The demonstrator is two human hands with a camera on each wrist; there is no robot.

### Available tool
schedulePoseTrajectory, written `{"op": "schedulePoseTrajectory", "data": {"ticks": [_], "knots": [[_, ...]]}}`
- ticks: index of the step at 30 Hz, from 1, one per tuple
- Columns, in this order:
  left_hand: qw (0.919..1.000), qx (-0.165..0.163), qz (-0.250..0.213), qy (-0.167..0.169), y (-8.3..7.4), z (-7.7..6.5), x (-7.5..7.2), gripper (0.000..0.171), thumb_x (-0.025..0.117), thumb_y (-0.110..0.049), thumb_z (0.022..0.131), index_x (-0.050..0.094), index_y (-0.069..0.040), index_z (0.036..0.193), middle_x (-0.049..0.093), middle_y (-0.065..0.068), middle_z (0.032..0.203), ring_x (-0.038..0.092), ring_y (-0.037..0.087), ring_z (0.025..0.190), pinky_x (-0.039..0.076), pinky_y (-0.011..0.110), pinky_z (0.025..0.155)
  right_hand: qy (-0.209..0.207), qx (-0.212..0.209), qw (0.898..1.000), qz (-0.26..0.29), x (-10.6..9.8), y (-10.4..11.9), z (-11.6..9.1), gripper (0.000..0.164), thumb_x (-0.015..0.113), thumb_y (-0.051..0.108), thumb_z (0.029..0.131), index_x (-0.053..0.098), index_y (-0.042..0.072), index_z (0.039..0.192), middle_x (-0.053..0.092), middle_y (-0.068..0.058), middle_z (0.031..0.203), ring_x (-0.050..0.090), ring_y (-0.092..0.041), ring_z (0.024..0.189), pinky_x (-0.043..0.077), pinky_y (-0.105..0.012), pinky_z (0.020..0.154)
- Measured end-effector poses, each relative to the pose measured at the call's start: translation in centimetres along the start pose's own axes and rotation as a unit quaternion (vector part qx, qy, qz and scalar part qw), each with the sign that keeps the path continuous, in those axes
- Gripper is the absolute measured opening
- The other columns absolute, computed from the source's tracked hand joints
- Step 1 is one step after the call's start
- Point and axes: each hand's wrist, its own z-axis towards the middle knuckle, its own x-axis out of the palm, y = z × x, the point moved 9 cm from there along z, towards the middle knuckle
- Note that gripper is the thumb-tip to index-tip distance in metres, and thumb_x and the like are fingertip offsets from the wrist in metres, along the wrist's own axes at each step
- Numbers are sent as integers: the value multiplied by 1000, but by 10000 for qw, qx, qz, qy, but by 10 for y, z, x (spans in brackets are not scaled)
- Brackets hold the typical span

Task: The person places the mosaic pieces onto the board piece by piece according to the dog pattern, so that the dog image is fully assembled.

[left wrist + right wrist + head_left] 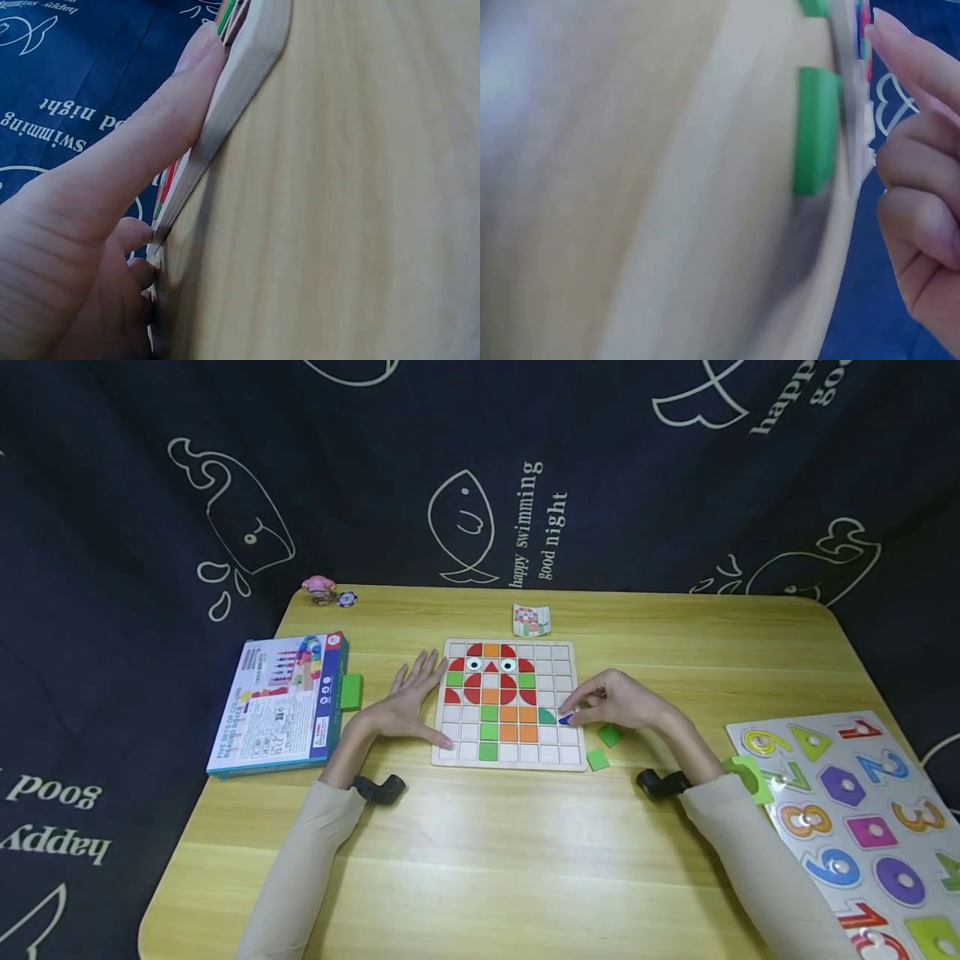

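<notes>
A white gridded board (550, 754) holds red, orange and green tiles and two eye tiles in a figure-like pattern. My left hand (401, 706) is spread along its left side, the thumb (161, 120) over the near-left edge and the other fingertips by the far-left edge. Over the board's right side, my right hand (622, 700) pinches a small dark blue tile (565, 720) between thumb and index finger, at a cell in the right column. Beside it lies a teal quarter-round tile (547, 717). The right hand's other fingers are curled in.
Two green square tiles (597, 760) lie off the board's right edge. A picture card (531, 621) is behind the board. At left are a toy box (277, 702) and a green block (351, 692). A number puzzle sheet (843, 785) covers the right side, beside a green piece (750, 778).
</notes>
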Motion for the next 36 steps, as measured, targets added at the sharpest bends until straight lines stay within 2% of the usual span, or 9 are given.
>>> {"op": "schedulePoseTrajectory", "data": {"ticks": [2,6,10,13,20,24,28,31,36], "knots": [[10000,-6,4,6,0,0,0,137,82,-63,61,-5,-17,156,-20,11,162,-22,30,149,-13,57,120,-228,77,9997,-2,-6,-2,-9,19,77,24,82,76,19,101,44,0,64,35,-11,57,29,-20,49],[10000,-13,11,-1,1,-2,-1,137,82,-63,62,-6,-17,156,-20,11,162,-22,30,149,-13,57,120,-570,278,9980,-33,-15,-13,-30,23,77,22,82,74,17,104,43,0,65,35,-11,57,29,-22,50],[10000,3,-8,-29,2,-5,-2,137,82,-61,62,-6,-16,156,-20,12,162,-22,32,149,-13,58,119,-408,760,9960,231,-9,-34,-45,32,79,22,79,71,13,108,41,1,64,35,-11,56,29,-22,49],[10000,-19,7,-49,3,-5,-3,136,82,-62,62,-5,-17,156,-20,11,162,-22,31,149,-13,58,120,-244,950,9940,493,-3,-43,-49,38,81,23,76,69,11,110,38,2,62,35,-11,54,29,-22,49],[10000,-12,13,-53,4,-5,-2,136,82,-62,61,-5,-18,156,-20,10,162,-22,30,149,-13,57,120,-146,888,9939,638,0,-44,-52,41,83,19,74,67,9,110,37,2,61,34,-11,54,29,-21,49],[10000,-20,-12,-47,2,-5,-2,136,82,-62,61,-5,-18,156,-19,10,162,-22,30,149,-13,57,120,-190,792,9954,509,-1,-46,-54,38,82,18,75,67,9,109,38,2,61,34,-10,52,30,-21,47],[10000,-16,-21,-38,1,-5,-2,136,83,-61,61,-5,-17,156,-19,11,162,-21,31,149,-13,57,120,-330,670,9972,56,-3,-39,-55,34,80,19,78,67,10,108,39,1,62,35,-10,53,31,-22,47],[10000,-15,-4,-60,0,-5,-2,136,83,-61,61,-5,-17,156,-19,11,162,-21,31,149,-13,57,120,-481,485,9976,-136,-2,-24,-56,32,78,19,80,66,9,108,39,0,63,35,-9,54,33,-22,49],[10000,-32,57,-67,0,-3,0,136,82,-62,61,-4,-17,156,-19,11,162,-21,30,150,-12,56,120,-946,223,9953,19,12,8,-46,28,81,19,76,71,14,102,37,1,62,34,-10,55,31,-22,50]]}}
